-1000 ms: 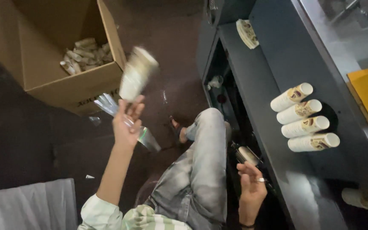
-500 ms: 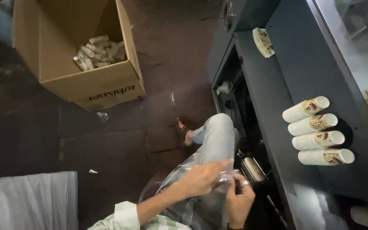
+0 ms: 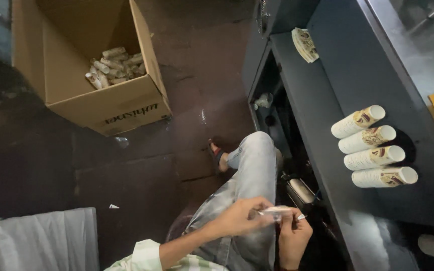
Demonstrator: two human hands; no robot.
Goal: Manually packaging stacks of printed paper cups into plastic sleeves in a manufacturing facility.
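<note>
Down over the person's knee, a thin clear plastic sleeve (image 3: 276, 211) is pinched between left hand (image 3: 239, 217) and right hand (image 3: 293, 236), just beside the edge of the dark machine shelf (image 3: 322, 120). Four paper-cup stacks (image 3: 373, 147) lie there; the cardboard box (image 3: 89, 65) stands well apart across open floor.

One head-worn camera is looking steeply down from above the seated person, taking in the knee and both hands low in the frame at close range. It is facing the dark floor, with the cardboard box (image 3: 94, 65) lying farther off upper left and the grey machine shelf (image 3: 327, 125) running along the right.
</note>
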